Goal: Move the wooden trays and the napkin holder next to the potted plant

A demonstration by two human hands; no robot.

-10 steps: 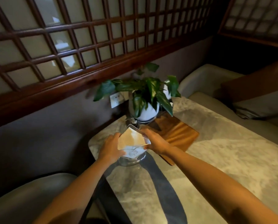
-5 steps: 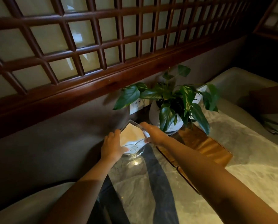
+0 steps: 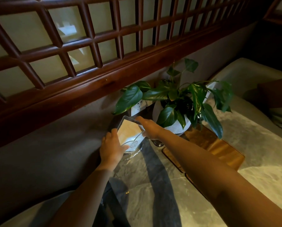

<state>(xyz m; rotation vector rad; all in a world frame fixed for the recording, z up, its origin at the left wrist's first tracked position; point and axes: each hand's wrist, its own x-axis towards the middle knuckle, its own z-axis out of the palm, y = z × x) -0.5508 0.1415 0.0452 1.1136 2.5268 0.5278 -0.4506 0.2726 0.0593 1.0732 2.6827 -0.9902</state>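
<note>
Clear plastic forms the upright napkin holder [image 3: 130, 135], which carries a stack of pale, tan-tinted napkins and stands at the far corner of the grey marbled stone table [image 3: 251, 145], close to the wall. Left hand [image 3: 111, 147]: palm and curled fingers pressed against the holder's near left side, gripping it. Right hand [image 3: 151, 128]: fingers closed over the holder's upper right edge, so that the holder is clasped between both hands. Whether its round base rests on the table or is slightly raised cannot be told.

Just to the right stands the green leafy potted plant in a white ribbed pot [image 3: 179, 126], its leaves hanging over the right hand. Flat brown wooden trays [image 3: 219, 148] lie on the table directly in front of the pot, partly beneath it and partly hidden by the right forearm; their number cannot be told with certainty.

A white wall socket [image 3: 137, 108] sits on the wall behind the holder, below a dark wooden lattice screen [image 3: 104, 38].
</note>
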